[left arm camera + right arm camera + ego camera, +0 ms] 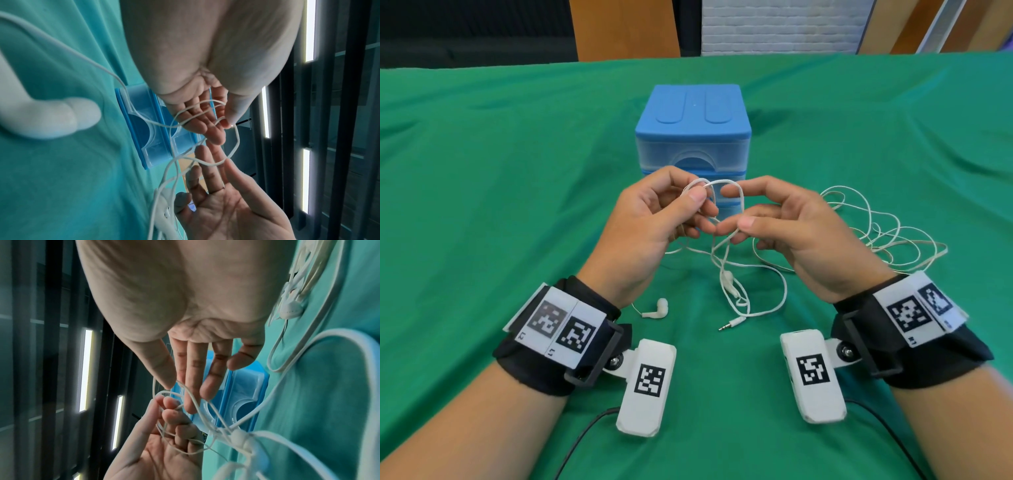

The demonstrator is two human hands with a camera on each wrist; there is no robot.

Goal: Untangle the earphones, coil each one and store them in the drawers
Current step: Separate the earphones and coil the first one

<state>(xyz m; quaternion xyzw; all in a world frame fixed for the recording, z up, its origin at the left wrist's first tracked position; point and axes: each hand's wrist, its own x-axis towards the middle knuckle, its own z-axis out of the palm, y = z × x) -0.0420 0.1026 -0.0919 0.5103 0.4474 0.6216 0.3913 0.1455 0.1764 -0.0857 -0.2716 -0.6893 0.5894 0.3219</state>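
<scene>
A white earphone cable (722, 185) arches between my two hands, raised in front of the blue drawer unit (693, 130). My left hand (700, 205) pinches several loops of it under the thumb. My right hand (736, 212) has its index finger hooked in the loop, and its thumb pinches the strand that hangs down. That strand drops to an inline remote (728, 279) and a jack plug (732, 323) on the cloth. One earbud (655, 310) lies by my left wrist. A second loose cable heap (876, 233) lies at the right. The drawer fronts (144, 129) look closed.
A green cloth (517, 171) covers the whole table. The drawer unit stands at the centre, just beyond my hands. Black leads from the wrist cameras (585, 435) trail toward the near edge. Wooden boards (625, 29) and a white wall stand behind the table.
</scene>
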